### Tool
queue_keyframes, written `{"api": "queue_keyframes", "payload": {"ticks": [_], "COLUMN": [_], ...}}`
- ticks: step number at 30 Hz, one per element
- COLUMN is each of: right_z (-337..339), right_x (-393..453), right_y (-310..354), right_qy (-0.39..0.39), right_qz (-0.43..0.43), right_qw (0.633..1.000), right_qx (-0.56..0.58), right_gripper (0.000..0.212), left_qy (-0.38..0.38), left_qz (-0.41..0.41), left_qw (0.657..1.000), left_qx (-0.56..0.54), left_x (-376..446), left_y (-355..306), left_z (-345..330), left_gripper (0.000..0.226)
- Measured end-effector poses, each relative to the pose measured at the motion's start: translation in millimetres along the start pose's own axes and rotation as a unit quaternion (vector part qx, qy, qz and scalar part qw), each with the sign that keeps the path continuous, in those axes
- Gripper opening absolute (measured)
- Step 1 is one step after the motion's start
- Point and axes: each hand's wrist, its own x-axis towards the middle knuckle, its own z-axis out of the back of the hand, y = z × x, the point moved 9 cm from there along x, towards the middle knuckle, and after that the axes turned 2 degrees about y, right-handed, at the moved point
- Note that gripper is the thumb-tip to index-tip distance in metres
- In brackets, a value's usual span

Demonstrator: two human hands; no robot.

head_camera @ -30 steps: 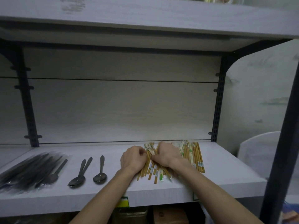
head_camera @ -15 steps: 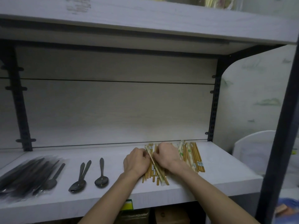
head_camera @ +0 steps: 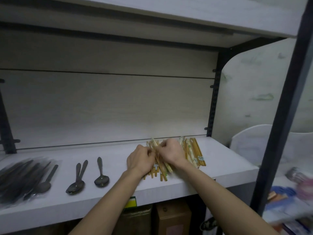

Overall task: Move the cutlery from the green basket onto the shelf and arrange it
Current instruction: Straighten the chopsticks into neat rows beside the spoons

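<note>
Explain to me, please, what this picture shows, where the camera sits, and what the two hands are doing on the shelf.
There is no machine here: a person wears a wide-angle camera on the head, looking forward and down at their own bare arms. The left hand and right hand both have curled fingers among a pile of wooden chopsticks on the pale shelf, apparently straightening them. To the left lie a single spoon, a pair of spoons and a plastic-wrapped bundle of dark cutlery. Cardboard boxes sit underneath.

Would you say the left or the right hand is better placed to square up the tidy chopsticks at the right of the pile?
Right hand, probably: it lies beside them.
</note>
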Motion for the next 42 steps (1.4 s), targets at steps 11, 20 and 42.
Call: {"api": "queue_keyframes", "payload": {"ticks": [11, 20, 42], "right_z": [101.7, 84.8, 32.1], "right_x": [26.6, 54.1, 83.9], "right_y": [-158.6, -134.2, -74.0], "right_qy": [-0.063, -0.029, 0.149], "right_qz": [-0.104, 0.042, 0.024], "right_qw": [0.989, 0.995, 0.966], "right_qx": [-0.082, -0.083, -0.212], "right_gripper": [0.027, 0.027, 0.048], "left_qy": [0.043, 0.023, -0.023], "left_qz": [-0.029, -0.018, 0.006], "left_qw": [0.998, 0.997, 0.999], "left_qx": [0.024, 0.065, 0.022], "left_x": [21.8, 49.2, 45.0], "left_y": [-43.8, -61.8, -45.3], "left_z": [-29.5, -36.6, -33.3], "left_gripper": [0.051, 0.04, 0.024]}}
